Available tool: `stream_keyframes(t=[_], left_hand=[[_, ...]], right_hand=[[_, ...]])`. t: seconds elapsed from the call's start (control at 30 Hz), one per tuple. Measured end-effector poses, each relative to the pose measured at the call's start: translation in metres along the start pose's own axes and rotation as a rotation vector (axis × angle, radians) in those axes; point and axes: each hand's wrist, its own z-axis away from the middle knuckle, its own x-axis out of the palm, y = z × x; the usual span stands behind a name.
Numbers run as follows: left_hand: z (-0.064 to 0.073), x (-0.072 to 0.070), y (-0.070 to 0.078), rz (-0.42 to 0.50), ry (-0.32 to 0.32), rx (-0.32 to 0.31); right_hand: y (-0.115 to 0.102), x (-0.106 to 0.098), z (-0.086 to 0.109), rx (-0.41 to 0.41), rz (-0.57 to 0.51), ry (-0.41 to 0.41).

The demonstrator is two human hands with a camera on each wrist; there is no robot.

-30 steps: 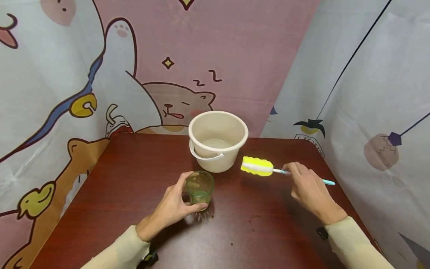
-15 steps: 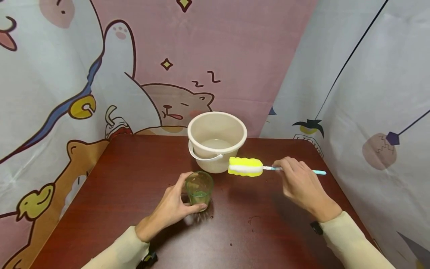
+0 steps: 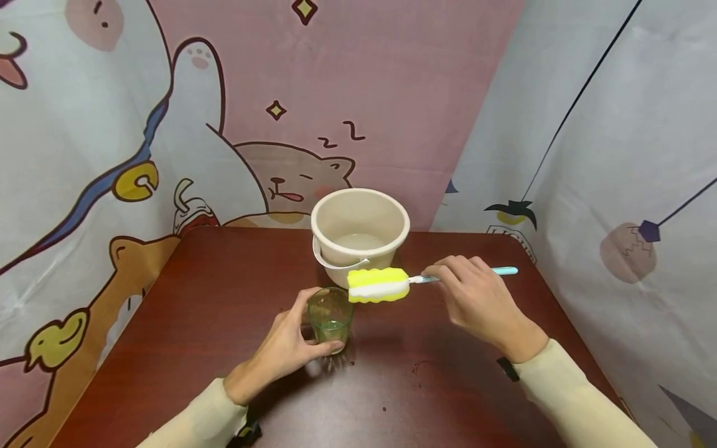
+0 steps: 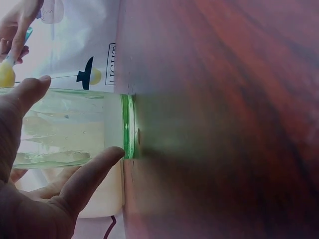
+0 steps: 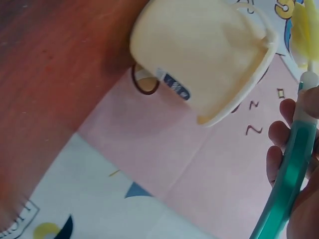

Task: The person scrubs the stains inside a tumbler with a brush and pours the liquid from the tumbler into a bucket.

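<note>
patterned cloth [image 3: 426, 112] hangs behind and beside me, pink in the middle with a sleeping cat drawn on it, and before it lies my dark red-brown wooden table [image 3: 213, 292], dotted with a few small drops [image 3: 384, 409].

toward the far side stands a cream bucket [image 3: 360, 214], upright and open at the top. its thin white handle [image 3: 336, 267] hangs down on the side toward me, and a small blue label [image 3: 197, 109] shows on its outer wall from my right wrist. i can see down to a paler round patch [image 3: 358, 242] at the bottom, but i cannot tell whether that is water or the bare base.

nearer to me, just in front of the bucket, is a clear green glass [image 3: 330, 305], upright, with a little liquid [image 3: 332, 326] low inside it. my left hand [image 3: 282, 345] grips it from the side, thumb near the base; i cannot tell if the glass touches the wood.

my right hand [image 3: 476, 305] is closed round the turquoise handle [image 3: 505, 270] of a brush [image 3: 416, 280], held almost level above the table. its yellow sponge head [image 3: 378, 285], with a white strip along it, points left and ends at the glass's rim; touching or only in front of it, i cannot say.
</note>
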Motion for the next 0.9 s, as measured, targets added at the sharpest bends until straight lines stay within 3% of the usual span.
stream_keyframes(t=[0.27,0.67,0.9], left_hand=[[0.001,0.000,-0.001,-0.003,-0.012,-0.011],[0.000,0.000,0.001,-0.044,-0.009,-0.061],[0.000,0.000,0.000,-0.035,-0.007,-0.043]], right_hand=[[-0.011,-0.004,-0.025,-0.106,0.037,-0.001],[-0.019,-0.012,-0.063,-0.296,0.202,0.002],[-0.023,-0.016,-0.081,-0.383,0.262,-0.020]])
